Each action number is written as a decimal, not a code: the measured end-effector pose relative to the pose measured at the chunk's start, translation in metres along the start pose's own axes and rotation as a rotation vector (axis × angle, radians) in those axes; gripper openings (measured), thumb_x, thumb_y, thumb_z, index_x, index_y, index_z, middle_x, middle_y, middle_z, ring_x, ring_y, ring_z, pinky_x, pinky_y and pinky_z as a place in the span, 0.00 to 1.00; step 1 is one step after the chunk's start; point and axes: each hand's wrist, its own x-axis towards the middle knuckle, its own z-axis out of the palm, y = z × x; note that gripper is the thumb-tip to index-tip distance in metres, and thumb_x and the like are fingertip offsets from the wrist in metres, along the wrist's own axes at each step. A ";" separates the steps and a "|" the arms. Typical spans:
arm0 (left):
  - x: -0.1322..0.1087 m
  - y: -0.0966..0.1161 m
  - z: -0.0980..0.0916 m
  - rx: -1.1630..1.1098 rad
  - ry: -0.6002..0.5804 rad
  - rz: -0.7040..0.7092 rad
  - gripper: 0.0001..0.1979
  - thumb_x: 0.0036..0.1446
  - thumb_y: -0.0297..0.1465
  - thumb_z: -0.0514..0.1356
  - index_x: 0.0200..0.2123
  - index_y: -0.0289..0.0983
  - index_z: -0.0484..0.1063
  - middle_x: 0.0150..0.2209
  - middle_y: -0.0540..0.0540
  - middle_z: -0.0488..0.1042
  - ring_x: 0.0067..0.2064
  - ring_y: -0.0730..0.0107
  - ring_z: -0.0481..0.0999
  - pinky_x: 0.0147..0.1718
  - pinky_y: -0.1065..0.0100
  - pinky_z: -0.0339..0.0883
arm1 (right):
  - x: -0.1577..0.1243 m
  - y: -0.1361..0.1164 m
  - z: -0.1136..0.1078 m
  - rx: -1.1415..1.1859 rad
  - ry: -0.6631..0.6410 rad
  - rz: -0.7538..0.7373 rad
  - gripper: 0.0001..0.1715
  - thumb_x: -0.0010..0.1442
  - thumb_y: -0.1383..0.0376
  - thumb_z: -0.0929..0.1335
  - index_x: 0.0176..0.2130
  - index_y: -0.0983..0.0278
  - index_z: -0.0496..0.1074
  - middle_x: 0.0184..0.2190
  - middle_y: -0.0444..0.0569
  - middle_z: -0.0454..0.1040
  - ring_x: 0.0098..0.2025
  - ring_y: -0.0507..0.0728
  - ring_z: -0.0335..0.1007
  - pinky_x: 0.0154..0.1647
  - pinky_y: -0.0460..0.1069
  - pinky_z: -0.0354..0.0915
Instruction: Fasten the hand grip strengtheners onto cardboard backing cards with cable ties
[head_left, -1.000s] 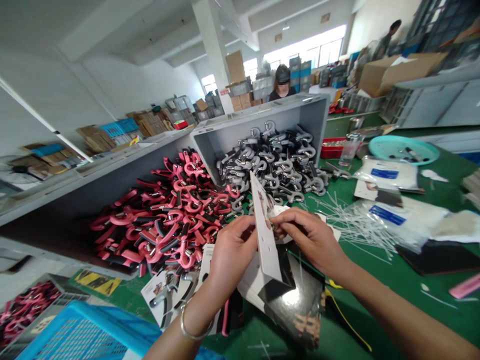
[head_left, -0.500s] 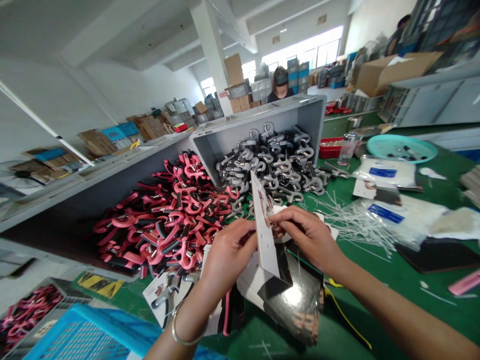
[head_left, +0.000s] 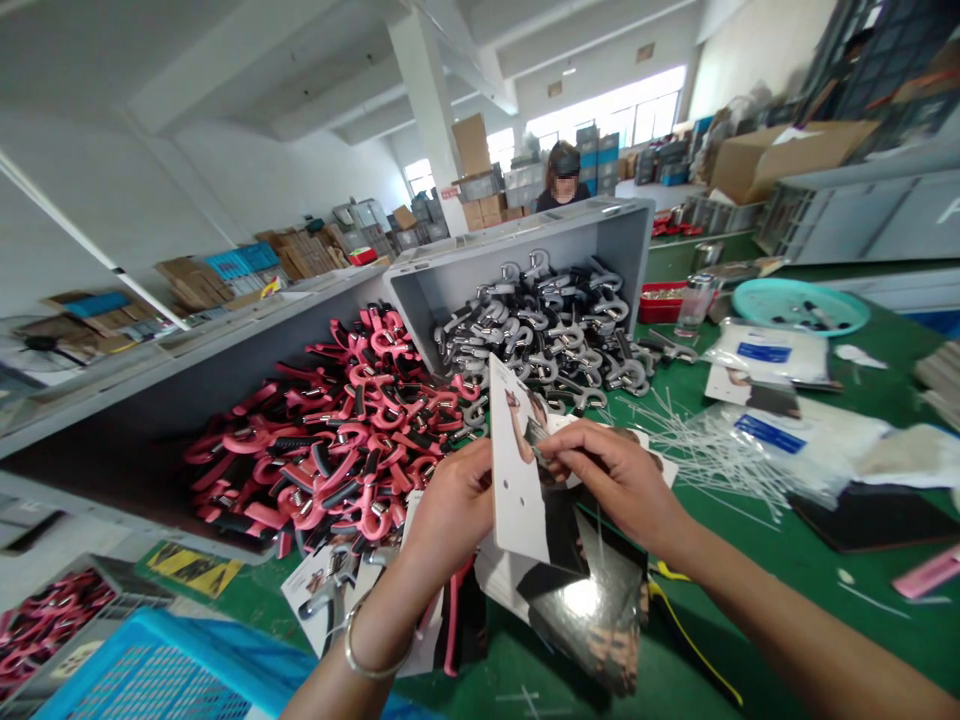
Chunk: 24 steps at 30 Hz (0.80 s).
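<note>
My left hand (head_left: pixel 457 495) is closed on the left edge of a printed cardboard card (head_left: pixel 517 500), which stands upright and has small punched holes. At the card's right side my right hand (head_left: pixel 619 475) pinches close to the printed face; what lies between its fingertips is hidden, though a thin pale strand shows below them. Under the card lies a stack of glossy printed cards (head_left: pixel 577 590). Left of it, a card with a grey hand gripper (head_left: pixel 322 600) and a pink-handled hand gripper (head_left: pixel 454 620) lie partly behind my left wrist.
Tipped grey crates hold heaps of pink hand grippers (head_left: pixel 367 420) and grey hand grippers (head_left: pixel 555 320). White cable ties (head_left: pixel 720 450), plastic bags (head_left: pixel 817 430) and yellow-handled pliers (head_left: pixel 694 640) lie at right. A blue basket (head_left: pixel 165 660) is front left. A person (head_left: pixel 564 175) sits beyond the crates.
The card has turned so its printed face shows more toward me, and its top has shifted slightly left. Both hands have stayed close to it.
</note>
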 end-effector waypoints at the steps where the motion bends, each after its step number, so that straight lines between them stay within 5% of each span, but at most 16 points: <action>1: 0.000 0.000 0.000 -0.022 0.010 -0.020 0.16 0.57 0.22 0.58 0.45 0.41 0.79 0.41 0.46 0.79 0.38 0.66 0.76 0.39 0.69 0.67 | 0.000 0.000 0.000 0.002 0.000 0.004 0.13 0.69 0.67 0.61 0.44 0.61 0.74 0.39 0.48 0.74 0.38 0.53 0.72 0.41 0.50 0.69; 9: -0.002 -0.003 -0.002 -0.132 0.005 -0.094 0.10 0.56 0.26 0.60 0.40 0.39 0.80 0.36 0.47 0.78 0.36 0.66 0.76 0.35 0.70 0.68 | 0.001 0.000 -0.001 -0.016 -0.011 -0.004 0.13 0.69 0.66 0.61 0.45 0.60 0.74 0.39 0.48 0.74 0.38 0.54 0.72 0.41 0.50 0.69; 18: -0.001 -0.007 0.010 -0.210 0.164 -0.156 0.14 0.52 0.31 0.64 0.43 0.37 0.74 0.36 0.48 0.77 0.33 0.69 0.74 0.35 0.71 0.68 | 0.008 0.004 0.006 -0.022 -0.002 0.030 0.04 0.65 0.63 0.68 0.39 0.61 0.72 0.36 0.45 0.73 0.38 0.54 0.69 0.41 0.49 0.64; 24: -0.009 0.010 -0.006 -0.368 0.330 -0.413 0.22 0.58 0.47 0.59 0.47 0.37 0.74 0.38 0.44 0.78 0.34 0.65 0.76 0.28 0.71 0.67 | 0.012 0.003 0.009 -0.067 0.038 -0.035 0.03 0.66 0.65 0.66 0.37 0.61 0.70 0.37 0.45 0.72 0.41 0.54 0.67 0.45 0.50 0.63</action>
